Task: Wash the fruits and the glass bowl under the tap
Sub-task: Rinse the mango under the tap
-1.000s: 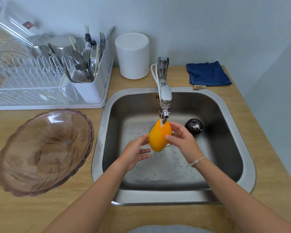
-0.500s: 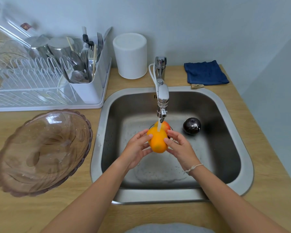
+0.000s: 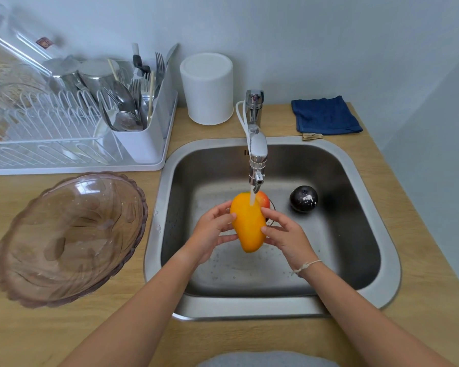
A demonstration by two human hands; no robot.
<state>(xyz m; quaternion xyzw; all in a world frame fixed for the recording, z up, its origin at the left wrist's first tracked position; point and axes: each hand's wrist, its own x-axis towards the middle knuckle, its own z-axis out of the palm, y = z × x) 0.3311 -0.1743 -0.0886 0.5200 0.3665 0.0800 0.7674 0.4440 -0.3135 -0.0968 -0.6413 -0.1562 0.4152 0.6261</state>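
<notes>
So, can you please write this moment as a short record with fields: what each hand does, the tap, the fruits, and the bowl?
left hand: holds the mango from its left side
right hand: holds the mango from its right side
tap: running, the stream lands on the mango's top
apple: in the sink, behind the mango
dark fruit: in the sink, right of the tap, untouched
bowl: on the counter, left of the sink, holds no fruit

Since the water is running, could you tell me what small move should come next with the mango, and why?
Probably turn the mango between the left hand and right hand, since the stream from the tap lands only on its upper end and the lower tip hangs below it.
</notes>
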